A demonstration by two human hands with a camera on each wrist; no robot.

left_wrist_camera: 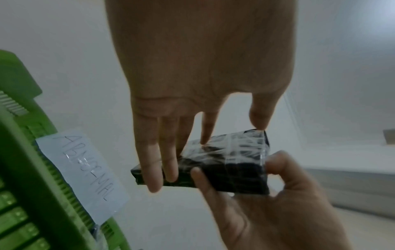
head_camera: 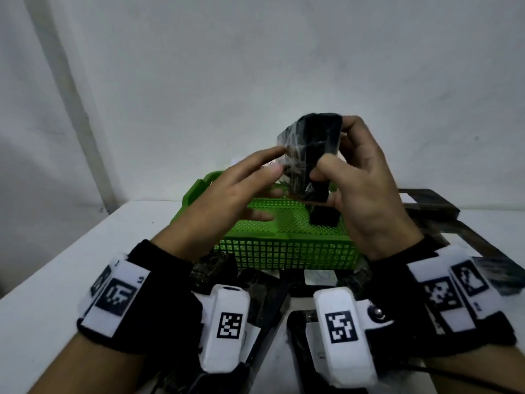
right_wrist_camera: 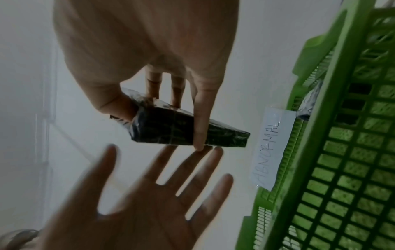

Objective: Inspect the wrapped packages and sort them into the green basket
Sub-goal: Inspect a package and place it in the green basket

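Observation:
A black package (head_camera: pixel 309 155) wrapped in clear film is held up above the green basket (head_camera: pixel 284 251). My right hand (head_camera: pixel 363 177) grips it, thumb on the near face and fingers behind. In the right wrist view the package (right_wrist_camera: pixel 171 128) sits between thumb and fingers. My left hand (head_camera: pixel 241 189) is spread flat at the package's left side. In the left wrist view its straight fingertips (left_wrist_camera: pixel 169 172) lie against the wrapped package (left_wrist_camera: pixel 230 162). Another black package (head_camera: pixel 324 217) lies inside the basket.
A paper label reading ABNORMAL (left_wrist_camera: pixel 85 172) is taped to the basket's far rim (right_wrist_camera: pixel 333 84). Several more wrapped dark packages (head_camera: pixel 216 268) lie on the white table between basket and wrists. Dark flat pieces (head_camera: pixel 426 200) lie at the right. A wall stands close behind.

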